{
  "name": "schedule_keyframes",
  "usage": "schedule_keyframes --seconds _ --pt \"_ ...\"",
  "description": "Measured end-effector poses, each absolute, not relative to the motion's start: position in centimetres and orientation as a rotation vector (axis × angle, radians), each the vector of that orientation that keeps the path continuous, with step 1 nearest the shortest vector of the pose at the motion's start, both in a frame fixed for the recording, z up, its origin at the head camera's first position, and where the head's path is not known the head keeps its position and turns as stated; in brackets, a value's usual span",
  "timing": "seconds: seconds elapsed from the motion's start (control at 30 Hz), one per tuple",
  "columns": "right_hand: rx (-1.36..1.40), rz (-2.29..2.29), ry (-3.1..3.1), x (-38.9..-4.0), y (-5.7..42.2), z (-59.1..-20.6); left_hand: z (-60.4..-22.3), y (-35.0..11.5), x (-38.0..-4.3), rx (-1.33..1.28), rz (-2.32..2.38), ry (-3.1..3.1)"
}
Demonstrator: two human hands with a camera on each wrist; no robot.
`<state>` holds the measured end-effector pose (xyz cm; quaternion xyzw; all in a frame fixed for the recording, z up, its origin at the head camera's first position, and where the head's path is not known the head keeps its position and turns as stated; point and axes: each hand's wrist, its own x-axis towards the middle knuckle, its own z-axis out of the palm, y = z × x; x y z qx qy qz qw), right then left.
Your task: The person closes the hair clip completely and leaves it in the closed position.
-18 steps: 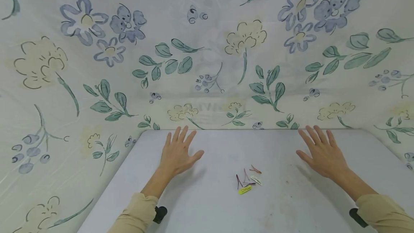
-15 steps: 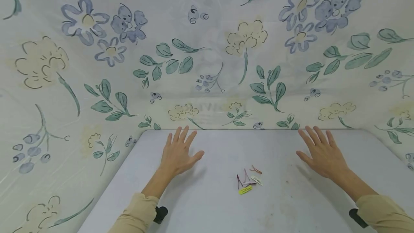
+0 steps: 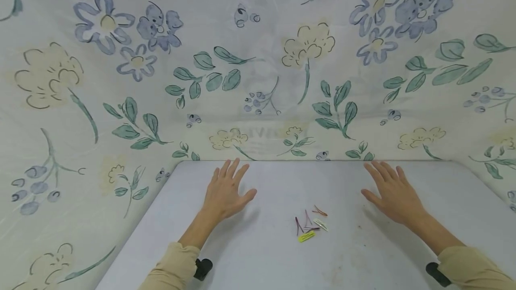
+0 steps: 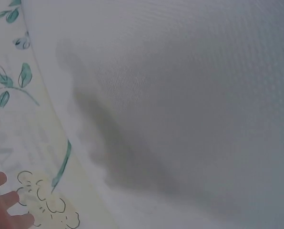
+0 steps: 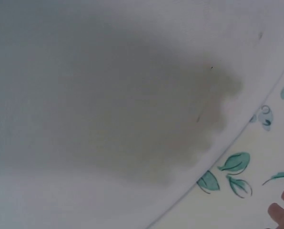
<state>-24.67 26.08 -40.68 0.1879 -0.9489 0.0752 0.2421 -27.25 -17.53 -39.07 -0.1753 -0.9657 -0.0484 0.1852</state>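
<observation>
As six small clips (image 3: 306, 236) lie loosely bunched near the middle of the white bench (image 3: 258, 263), between the left hand (image 3: 227, 194) and the right hand (image 3: 395, 196), their colours tell them apart; the yellow clip (image 3: 308, 235) is flat and broad, with faint dark marks too small to read, and its long axis rises gently from left to right; the white clip (image 3: 321, 224), slim and pale, slants the other way, from upper left to lower right; the dark red clip (image 3: 297, 223) is a narrow V, its joined end toward the far edge, its legs parting toward the near side; the pink clip (image 3: 307, 216), just beside it, points much the same way; the orange-red clip (image 3: 321, 211), farthest off, has its joined end to the right and its legs parting leftward; the dark purple clip (image 3: 312, 228) lies nearly crosswise, just beyond the yellow clip, and whether it touches its neighbours I cannot tell; each hand's grip is spread wide, thumb held out from the fingers, with nothing in it; both hang over the bench, well apart from the clips.
</observation>
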Motion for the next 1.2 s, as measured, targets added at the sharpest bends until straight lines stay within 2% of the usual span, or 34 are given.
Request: schedule_keyframes --seconds 0.33,1.2 --pt "0.502 0.409 -2.638 -24.3 24.5 -40.0 -39.1 -16.7 -27.1 -0.581 -0.302 -2.678" --pt "0.509 0.631 -2.68 -23.7 21.5 -41.4 -40.3 -14.3 -27.0 -0.584 -0.549 -2.736"
